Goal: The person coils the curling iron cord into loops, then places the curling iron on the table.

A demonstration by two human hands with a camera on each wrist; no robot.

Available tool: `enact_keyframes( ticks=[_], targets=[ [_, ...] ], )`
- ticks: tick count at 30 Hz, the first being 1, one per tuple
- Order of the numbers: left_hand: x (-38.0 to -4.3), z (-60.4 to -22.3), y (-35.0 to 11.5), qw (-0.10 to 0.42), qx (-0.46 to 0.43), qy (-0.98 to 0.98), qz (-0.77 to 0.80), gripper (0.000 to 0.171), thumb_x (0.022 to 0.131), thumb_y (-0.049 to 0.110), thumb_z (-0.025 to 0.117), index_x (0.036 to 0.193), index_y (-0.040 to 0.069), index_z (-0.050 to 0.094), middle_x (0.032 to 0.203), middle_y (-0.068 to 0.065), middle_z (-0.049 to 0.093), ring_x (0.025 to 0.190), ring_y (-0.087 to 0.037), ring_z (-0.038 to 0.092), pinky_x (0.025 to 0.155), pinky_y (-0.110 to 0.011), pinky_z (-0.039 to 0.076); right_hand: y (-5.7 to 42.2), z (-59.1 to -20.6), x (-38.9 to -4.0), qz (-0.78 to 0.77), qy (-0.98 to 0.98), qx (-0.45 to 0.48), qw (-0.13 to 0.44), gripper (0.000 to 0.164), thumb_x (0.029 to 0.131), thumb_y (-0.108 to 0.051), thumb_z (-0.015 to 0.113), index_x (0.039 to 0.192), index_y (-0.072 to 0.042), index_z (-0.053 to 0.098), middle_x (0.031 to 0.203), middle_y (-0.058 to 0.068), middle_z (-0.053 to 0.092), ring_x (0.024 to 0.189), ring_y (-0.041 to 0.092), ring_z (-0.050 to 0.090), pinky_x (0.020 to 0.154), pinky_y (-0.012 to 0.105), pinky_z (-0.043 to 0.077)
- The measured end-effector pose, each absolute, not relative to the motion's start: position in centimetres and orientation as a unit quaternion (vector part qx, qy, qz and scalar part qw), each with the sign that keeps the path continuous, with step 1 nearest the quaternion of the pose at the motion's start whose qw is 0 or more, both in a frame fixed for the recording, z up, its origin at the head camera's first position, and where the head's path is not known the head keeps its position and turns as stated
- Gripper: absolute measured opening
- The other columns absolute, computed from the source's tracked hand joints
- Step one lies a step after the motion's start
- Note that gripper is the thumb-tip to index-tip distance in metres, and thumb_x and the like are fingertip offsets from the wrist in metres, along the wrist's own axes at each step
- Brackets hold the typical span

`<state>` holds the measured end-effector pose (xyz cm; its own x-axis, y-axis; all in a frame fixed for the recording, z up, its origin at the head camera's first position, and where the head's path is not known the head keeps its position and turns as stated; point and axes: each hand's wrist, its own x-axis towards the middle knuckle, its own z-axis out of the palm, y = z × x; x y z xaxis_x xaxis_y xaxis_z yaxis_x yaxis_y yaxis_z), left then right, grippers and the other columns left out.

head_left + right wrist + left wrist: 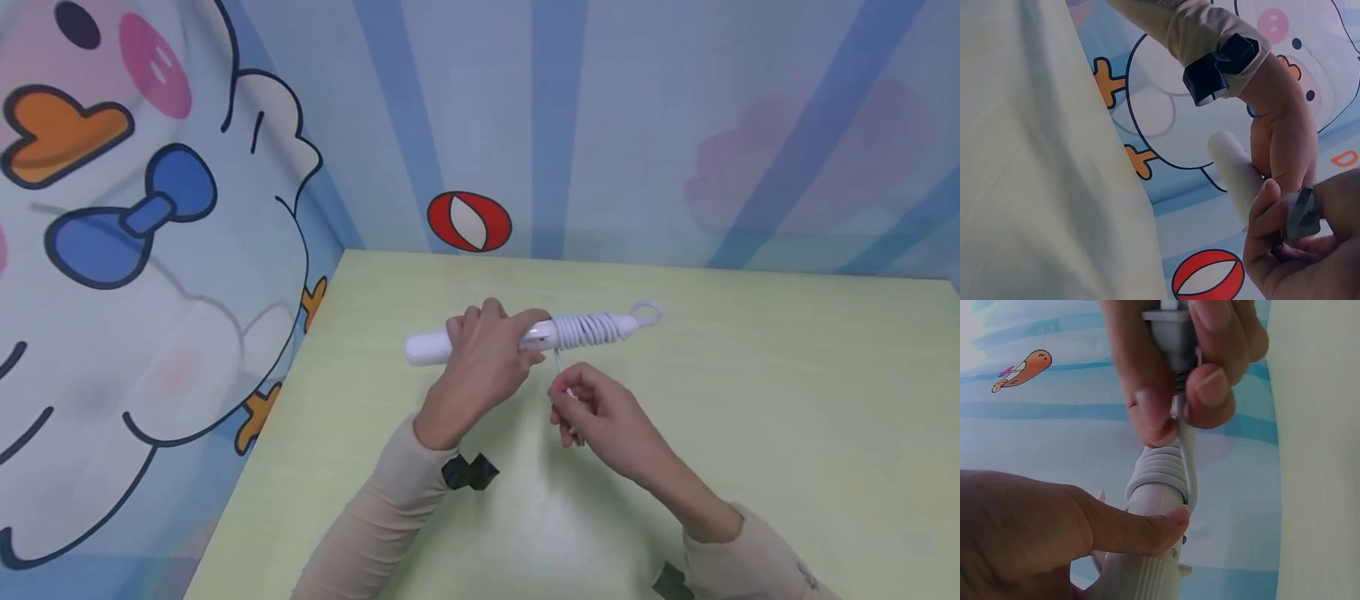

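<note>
A white curling iron (427, 348) lies across the view, held above the table. My left hand (487, 350) grips it around the middle, and in the left wrist view the thumb (1141, 531) presses beside the last turn of cord. The white cord (588, 330) is wound in several turns around its right part, with a small cord loop (647, 313) at the far end. My right hand (600, 412), nearer the body, pinches the cord's free end just below the plug. The grey plug (1172, 340) sits between its fingers, also visible in the right wrist view (1304, 214).
Beneath the hands spreads a pale yellow-green table (787, 417). A blue striped wall (637, 125) stands along its back edge, with a red ball printed on it (491, 223). A large cartoon bird (202, 333) covers the panel at left.
</note>
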<state>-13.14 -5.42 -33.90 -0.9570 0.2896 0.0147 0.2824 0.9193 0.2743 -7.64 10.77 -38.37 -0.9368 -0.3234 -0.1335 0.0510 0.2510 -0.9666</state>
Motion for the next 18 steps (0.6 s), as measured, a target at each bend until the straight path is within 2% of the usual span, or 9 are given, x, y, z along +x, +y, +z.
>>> enact_keyframes(
  ticks=[5, 8, 13, 18],
  targets=[
    [-13.4, -34.0, -5.7, 0.028, 0.151, 0.979, 0.131, 0.044, 0.084, 0.03, 0.073, 0.125, 0.035, 0.059, 0.099, -0.005, 0.055, 0.09, -0.025, 0.048, 0.082, -0.044, 0.034, 11.1, -38.2, -7.7, -0.581, 0.791, -0.127, 0.146, 0.016, 0.098, -0.027, 0.053, 0.095, -0.014, 0.06, 0.081, 0.006, 0.062, 0.065, 0.021, 0.06, 0.056, 0.028, 0.046],
    [-13.6, -34.1, -5.8, 0.034, 0.153, 0.979, 0.13, 0.043, 0.084, 0.03, 0.073, 0.125, 0.035, 0.06, 0.099, -0.005, 0.056, 0.09, -0.024, 0.048, 0.082, -0.043, 0.034, 11.6, -37.8, -7.6, -0.571, 0.79, -0.174, 0.14, 0.012, 0.095, -0.026, 0.059, 0.101, -0.016, 0.059, 0.086, 0.004, 0.062, 0.071, 0.019, 0.059, 0.059, 0.027, 0.046],
    [-13.8, -34.3, -6.1, 0.054, 0.162, 0.976, 0.134, 0.043, 0.083, 0.029, 0.074, 0.124, 0.034, 0.061, 0.099, -0.003, 0.056, 0.092, -0.023, 0.048, 0.083, -0.043, 0.034, 12.4, -37.5, -7.9, -0.533, 0.792, -0.259, 0.146, 0.032, 0.088, -0.023, 0.069, 0.117, -0.022, 0.054, 0.1, -0.003, 0.061, 0.078, 0.013, 0.057, 0.068, 0.026, 0.049],
    [-13.8, -34.6, -6.3, 0.087, 0.184, 0.969, 0.14, 0.044, 0.084, 0.027, 0.073, 0.125, 0.034, 0.06, 0.099, -0.001, 0.055, 0.093, -0.021, 0.046, 0.084, -0.042, 0.031, 13.0, -37.0, -8.6, -0.502, 0.807, -0.285, 0.125, 0.024, 0.094, -0.02, 0.061, 0.118, -0.018, 0.059, 0.085, -0.004, 0.064, 0.072, 0.008, 0.062, 0.065, 0.025, 0.05]
  ],
)
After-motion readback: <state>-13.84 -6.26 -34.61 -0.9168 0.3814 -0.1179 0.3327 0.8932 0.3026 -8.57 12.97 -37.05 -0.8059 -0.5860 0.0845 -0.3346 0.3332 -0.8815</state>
